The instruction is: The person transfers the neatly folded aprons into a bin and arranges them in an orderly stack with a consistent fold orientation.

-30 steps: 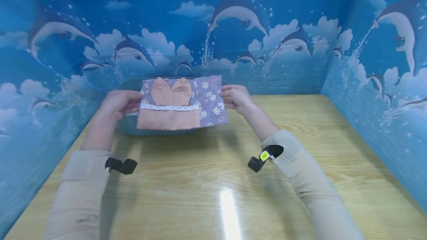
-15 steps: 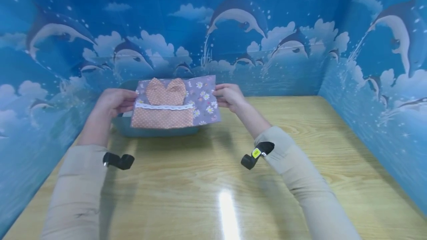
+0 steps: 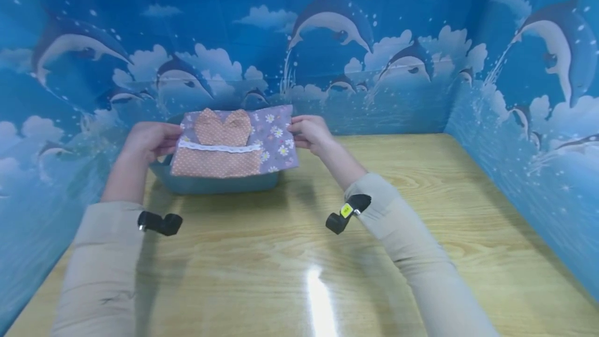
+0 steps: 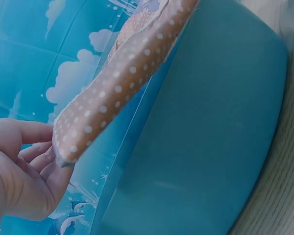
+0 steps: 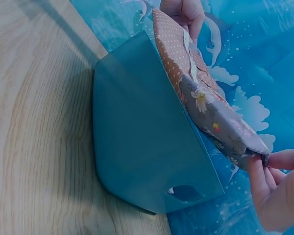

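Both hands hold a flat fabric pouch (image 3: pixel 276 137) by its two short ends. Its cloth is purple with daisies, with a polka-dot pocket, a white lace strip and a bow-like piece in orange-pink. My left hand (image 3: pixel 151 139) pinches the left end; in the left wrist view, the fingers (image 4: pixel 36 132) grip a polka-dot corner. At the other end my right hand (image 3: pixel 311 131) pinches the purple edge, as the right wrist view shows with thumb and fingers (image 5: pixel 259 183). Under the pouch stands a blue-green plastic bin (image 3: pixel 215 185), its opening mostly hidden by the cloth.
The bin has a handle hole (image 5: pixel 185 192) in its end wall. It stands on a wood-grain table (image 3: pixel 374 254), close to the back. Dolphin-printed blue curtains (image 3: pixel 327 56) enclose the back and both sides.
Both hands have shifted left with the pouch, which now lies more squarely over the bin. More of the bin's front shows below it. The grip at each end stays the same.
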Demonstrator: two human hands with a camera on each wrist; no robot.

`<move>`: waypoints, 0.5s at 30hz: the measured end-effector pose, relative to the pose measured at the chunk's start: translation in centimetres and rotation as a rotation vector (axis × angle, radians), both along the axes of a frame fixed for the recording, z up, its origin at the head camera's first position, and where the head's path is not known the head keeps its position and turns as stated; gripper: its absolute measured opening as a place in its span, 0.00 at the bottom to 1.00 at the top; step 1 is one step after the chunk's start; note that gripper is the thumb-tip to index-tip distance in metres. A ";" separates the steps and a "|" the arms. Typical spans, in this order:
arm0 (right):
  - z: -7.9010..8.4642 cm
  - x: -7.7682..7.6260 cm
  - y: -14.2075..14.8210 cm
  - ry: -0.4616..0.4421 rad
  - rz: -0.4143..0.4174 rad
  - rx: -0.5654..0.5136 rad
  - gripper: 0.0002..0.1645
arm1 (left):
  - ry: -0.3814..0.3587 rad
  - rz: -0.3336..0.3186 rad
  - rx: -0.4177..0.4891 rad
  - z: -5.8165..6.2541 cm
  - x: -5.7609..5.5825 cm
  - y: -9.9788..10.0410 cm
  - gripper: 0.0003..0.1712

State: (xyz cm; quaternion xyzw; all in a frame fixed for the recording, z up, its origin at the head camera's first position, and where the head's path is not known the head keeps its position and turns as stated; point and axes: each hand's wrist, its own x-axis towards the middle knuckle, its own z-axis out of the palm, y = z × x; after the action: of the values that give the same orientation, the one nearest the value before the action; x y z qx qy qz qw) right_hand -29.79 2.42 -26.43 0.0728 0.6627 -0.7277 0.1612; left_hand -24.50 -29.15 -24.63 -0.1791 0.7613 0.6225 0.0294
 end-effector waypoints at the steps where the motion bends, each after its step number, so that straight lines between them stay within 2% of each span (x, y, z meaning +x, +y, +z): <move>1: 0.0 -0.1 -0.1 0.000 -0.002 0.000 0.21 | 0.001 0.005 -0.001 0.0 -0.1 -0.1 0.03; 7: 0.2 -0.3 -1.0 -0.006 -0.005 0.007 0.23 | 0.005 0.052 0.011 0.0 -0.3 -0.6 0.04; 10: 0.3 -0.4 -1.4 -0.012 -0.008 0.013 0.23 | -0.010 0.078 -0.007 -0.1 -0.5 -0.8 0.01; 15: 0.3 -0.7 -2.0 -0.016 -0.006 0.006 0.23 | -0.016 0.110 -0.024 0.1 -0.7 -1.0 0.03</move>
State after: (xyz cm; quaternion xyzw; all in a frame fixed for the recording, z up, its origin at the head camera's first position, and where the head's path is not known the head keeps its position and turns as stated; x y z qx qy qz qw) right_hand -30.47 0.40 -26.13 0.0810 0.6635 -0.7254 0.1644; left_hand -25.25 -30.17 -24.53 -0.2260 0.7573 0.6127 -0.0007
